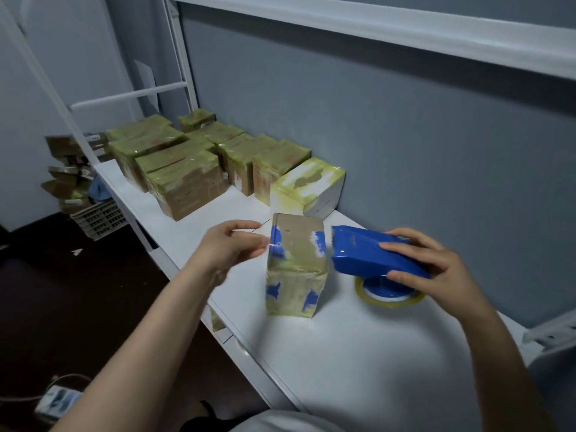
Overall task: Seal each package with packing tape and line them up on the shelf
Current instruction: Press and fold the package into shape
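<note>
A small cardboard package (296, 269) with blue patches and yellowish tape stands upright on the white shelf (358, 353). My left hand (230, 247) is at its upper left edge, fingers straight, fingertips touching the box. My right hand (433, 269) grips a blue tape dispenser (367, 257) just right of the package, its front end close to the box's top right corner. The roll of yellowish tape (389, 296) hangs under the dispenser, just above the shelf.
Several taped packages (187, 169) stand in rows at the far left of the shelf, the nearest a white one (308, 188). A grey wall (405, 151) backs the shelf. Beyond the shelf end lie loose cardboard boxes (68, 169) and a plastic crate (99, 218). A power strip (59, 400) lies on the dark floor.
</note>
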